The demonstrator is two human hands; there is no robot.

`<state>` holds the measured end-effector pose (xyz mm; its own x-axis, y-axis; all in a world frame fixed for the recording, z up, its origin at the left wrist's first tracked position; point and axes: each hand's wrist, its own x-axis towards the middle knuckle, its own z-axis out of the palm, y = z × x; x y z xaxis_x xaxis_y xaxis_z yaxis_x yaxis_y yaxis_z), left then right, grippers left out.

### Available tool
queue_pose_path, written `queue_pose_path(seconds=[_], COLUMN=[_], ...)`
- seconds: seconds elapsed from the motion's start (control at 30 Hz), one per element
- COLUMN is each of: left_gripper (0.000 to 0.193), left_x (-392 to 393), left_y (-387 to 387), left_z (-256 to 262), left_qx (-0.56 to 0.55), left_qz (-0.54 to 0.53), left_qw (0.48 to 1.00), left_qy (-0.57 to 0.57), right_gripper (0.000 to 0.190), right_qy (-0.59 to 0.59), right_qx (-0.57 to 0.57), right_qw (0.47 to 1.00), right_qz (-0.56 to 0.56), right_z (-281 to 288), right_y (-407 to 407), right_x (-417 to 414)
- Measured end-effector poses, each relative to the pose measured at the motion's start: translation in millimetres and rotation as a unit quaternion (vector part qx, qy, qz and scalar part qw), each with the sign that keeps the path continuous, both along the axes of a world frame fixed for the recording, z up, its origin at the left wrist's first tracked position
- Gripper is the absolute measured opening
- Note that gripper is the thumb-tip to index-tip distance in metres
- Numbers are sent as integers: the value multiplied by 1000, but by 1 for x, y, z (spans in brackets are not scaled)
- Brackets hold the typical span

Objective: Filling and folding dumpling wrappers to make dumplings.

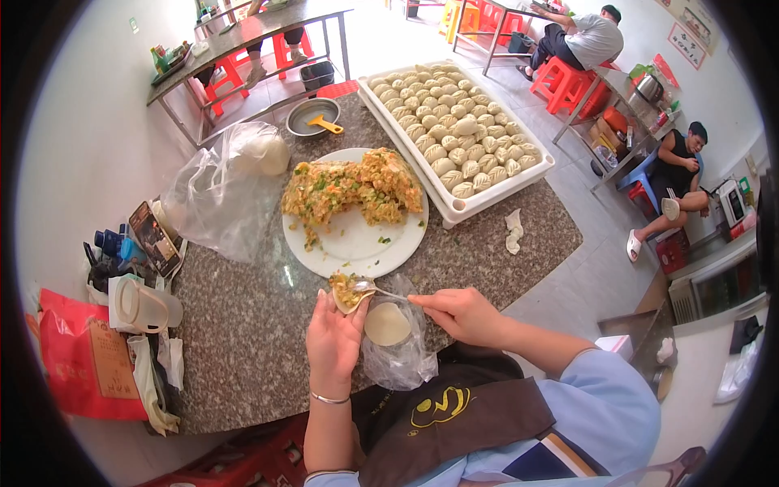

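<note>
My left hand [333,342] is palm up near the table's front, holding a round dough wrapper [349,305] with chopped filling [345,288] on it. In my right hand [465,318] is the handle of a metal spoon [384,293], its bowl pressed against that filling. Below the spoon a pale dough wrapper [387,324] lies on a clear plastic bag [398,370]. Just beyond my hands is a white plate [365,255] heaped with more filling [353,185]. A white plastic tray [499,201] behind it carries rows of pleated, leaf-shaped dumplings [465,128].
Dough [268,152] sits in a plastic bag [219,213] at left, near a metal bowl [298,125] with a yellow-handled scraper [325,124]. A propped phone [154,237], plastic jug [149,306] and red bag [85,359] line the left edge. Crumpled tissue [514,231] lies right. People sit beyond.
</note>
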<state>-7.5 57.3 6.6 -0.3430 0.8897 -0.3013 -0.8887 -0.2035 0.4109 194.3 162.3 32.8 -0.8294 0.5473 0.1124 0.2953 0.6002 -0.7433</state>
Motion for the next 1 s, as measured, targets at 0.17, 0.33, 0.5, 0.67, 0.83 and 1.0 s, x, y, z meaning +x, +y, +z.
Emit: queue_pose_path(seconds=[0.17, 0.33, 0.5, 0.67, 0.83, 1.0], left_gripper=[47, 49, 48, 49, 46, 44], left_x=[-2, -6, -10, -5, 5, 11], left_y=[0, 0, 0, 1, 1, 1], left_z=[-1, -1, 0, -2, -3, -6], left_qx=[-1, 7, 22, -9, -29, -25], left_qz=[-37, -36, -40, 19, 21, 15], left_qw=[999, 999, 999, 1000, 999, 1000], left_qy=[9, -10, -14, -1, 5, -1], right_gripper=[24, 23, 24, 25, 25, 27], right_qy=[82, 50, 76, 47, 17, 41], right_qx=[-44, 3, -26, -51, -121, -146], right_qw=[996, 996, 997, 997, 992, 988], right_qz=[3, -77, 18, 40, -37, -12], right_z=[-9, -10, -6, 3, -3, -6], right_y=[20, 38, 35, 28, 23, 17], right_x=[-16, -29, -39, -20, -13, -8])
